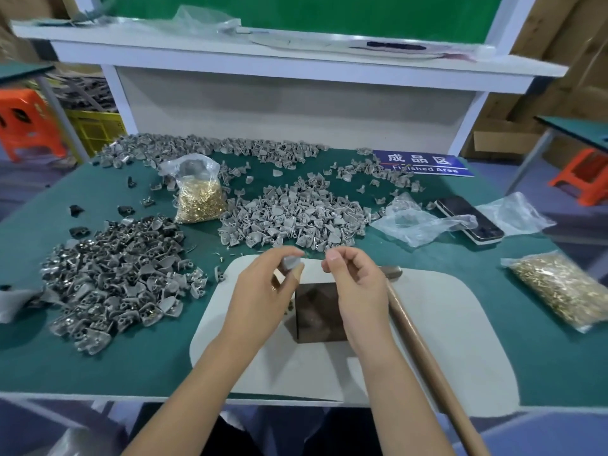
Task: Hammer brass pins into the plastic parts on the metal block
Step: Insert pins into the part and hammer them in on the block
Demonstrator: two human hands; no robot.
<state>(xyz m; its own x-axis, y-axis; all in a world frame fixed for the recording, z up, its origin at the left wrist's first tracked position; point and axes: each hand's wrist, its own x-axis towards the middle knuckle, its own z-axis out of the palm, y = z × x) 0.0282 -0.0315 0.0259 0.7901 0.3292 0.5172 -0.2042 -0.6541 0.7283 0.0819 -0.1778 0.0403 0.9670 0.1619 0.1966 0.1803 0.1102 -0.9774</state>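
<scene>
My left hand (263, 291) pinches a small grey plastic part (291, 263) above the dark metal block (317, 312), which stands on a white mat (427, 324). My right hand (358, 284) hovers beside it over the block, thumb and forefinger pinched together; whether a brass pin sits between them is too small to tell. A hammer with a wooden handle (424, 350) lies on the mat to the right of my right hand, its metal head (393, 270) pointing away from me. A few brass pins (290, 306) lie at the block's left edge.
A heap of grey parts (292, 215) lies behind the mat, another heap (112, 281) to the left. Bags of brass pins stand at centre-left (199, 200) and far right (562, 287). A phone (468, 218) and loose plastic bags (418, 222) lie at the right.
</scene>
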